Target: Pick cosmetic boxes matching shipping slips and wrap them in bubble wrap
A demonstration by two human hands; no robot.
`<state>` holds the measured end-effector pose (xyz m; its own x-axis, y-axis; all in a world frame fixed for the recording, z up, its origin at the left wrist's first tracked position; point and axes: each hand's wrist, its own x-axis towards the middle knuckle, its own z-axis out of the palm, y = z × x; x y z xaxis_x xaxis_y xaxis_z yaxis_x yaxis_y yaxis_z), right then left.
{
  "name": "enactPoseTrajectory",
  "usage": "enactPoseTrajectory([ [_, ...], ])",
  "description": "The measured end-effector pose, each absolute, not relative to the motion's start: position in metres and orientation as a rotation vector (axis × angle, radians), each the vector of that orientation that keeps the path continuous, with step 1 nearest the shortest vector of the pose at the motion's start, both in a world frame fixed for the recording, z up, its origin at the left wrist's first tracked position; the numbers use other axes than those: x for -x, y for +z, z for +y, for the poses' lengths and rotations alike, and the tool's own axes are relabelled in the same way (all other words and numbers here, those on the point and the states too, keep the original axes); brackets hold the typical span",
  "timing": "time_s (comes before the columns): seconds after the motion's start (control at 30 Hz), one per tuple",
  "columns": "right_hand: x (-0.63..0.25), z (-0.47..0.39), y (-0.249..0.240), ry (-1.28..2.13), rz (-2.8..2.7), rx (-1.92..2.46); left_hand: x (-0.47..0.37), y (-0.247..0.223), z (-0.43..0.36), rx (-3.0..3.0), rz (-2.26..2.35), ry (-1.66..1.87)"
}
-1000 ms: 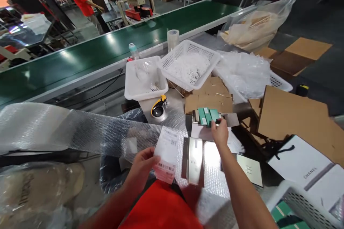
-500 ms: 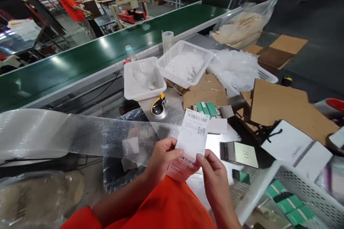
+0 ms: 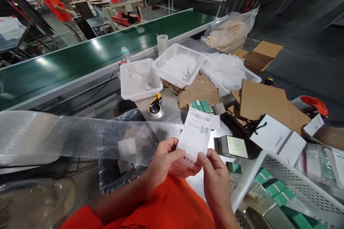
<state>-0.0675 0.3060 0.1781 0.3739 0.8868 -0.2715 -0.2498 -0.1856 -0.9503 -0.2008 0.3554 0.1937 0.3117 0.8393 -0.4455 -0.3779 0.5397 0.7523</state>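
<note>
Faced a long green conveyor belt (image 3: 88, 55), running slantwise beyond the bench (image 3: 172, 109). Saw a wide strip of bubble wrap (image 3: 83, 136) stretching in from the left. Noted at lower right a white basket (image 3: 247, 182) loaded with packed boxes (image 3: 276, 189), then, farther off, a brown cardboard sheet (image 3: 263, 102), with a white paper bag (image 3: 271, 134) between.

Found both hands low in the middle and closed on the same thing: left hand (image 3: 163, 159) gripping the paper slip (image 3: 196, 128) at the lower left, right hand (image 3: 215, 171) pinching near the lower right corner. Could not see the fingertips behind, nor tell whether one sheet or several. Placed the slip in front of the orange shirt (image 3: 182, 200), printed face up.

Compared with a second earlier, noticed the right hand drawn back from the green boxes (image 3: 201, 106) to join the left, until then alone on the slip. Saw little altered in the grip over the last half second. Took this to mean work centred on the slip, with no box in either hand. Spotted the green boxes just past the slip's top edge, partly covered.
</note>
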Motion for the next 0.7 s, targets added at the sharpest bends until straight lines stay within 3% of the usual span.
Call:
enactPoseTrajectory([
  [0.7,0.067,0.289,0.179,1.093,-0.610,1.376,0.192,0.191,0.349,-0.657,0.958,0.811],
])
